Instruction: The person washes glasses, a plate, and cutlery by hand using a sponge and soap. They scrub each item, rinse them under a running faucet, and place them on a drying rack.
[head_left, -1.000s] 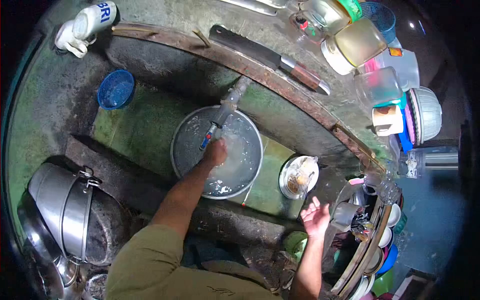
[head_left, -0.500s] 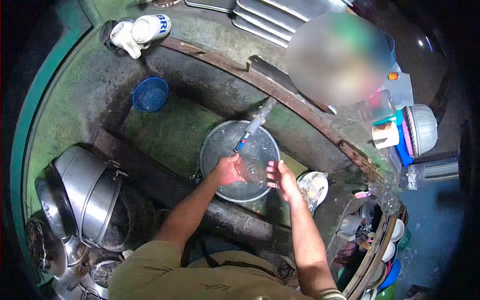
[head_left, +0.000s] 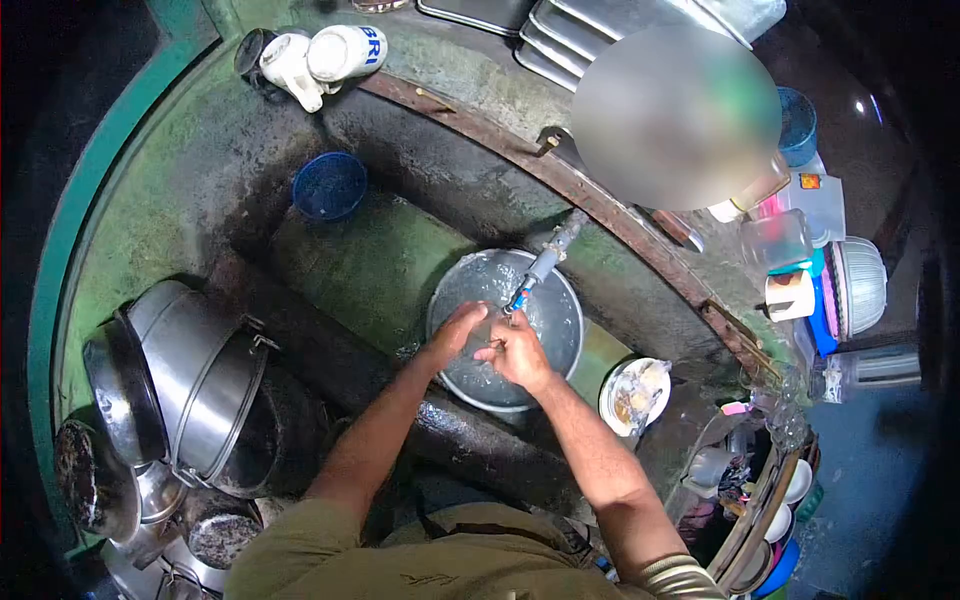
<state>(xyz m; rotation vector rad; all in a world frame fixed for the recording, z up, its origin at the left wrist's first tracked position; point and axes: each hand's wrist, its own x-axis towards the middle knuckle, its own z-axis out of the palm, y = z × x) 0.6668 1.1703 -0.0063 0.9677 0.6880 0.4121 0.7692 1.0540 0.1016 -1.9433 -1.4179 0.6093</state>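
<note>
My left hand [head_left: 461,332] is over a round metal basin [head_left: 432,328], its fingers curved round a clear drinking glass that hardly shows between the two hands. Close against it, my right hand [head_left: 518,352] has bent fingers just below the tap [head_left: 522,294]; whatever they grip is hidden. Water with small bubbles fills the basin. The tap's grey pipe [head_left: 553,254] reaches over the rim from the wall.
A plate with scraps [head_left: 655,408] sits right of the basin. Large metal pots [head_left: 195,370] crowd the left, and a blue basket [head_left: 330,187] lies in the far corner. Mugs [head_left: 345,53], trays [head_left: 553,50] and plastic containers [head_left: 778,240] line the ledge.
My right hand has moved left, closing the gap to my left hand, and its spread fingers have bent. The whole view has shifted slightly. The glass, clearer before, is now mostly covered.
</note>
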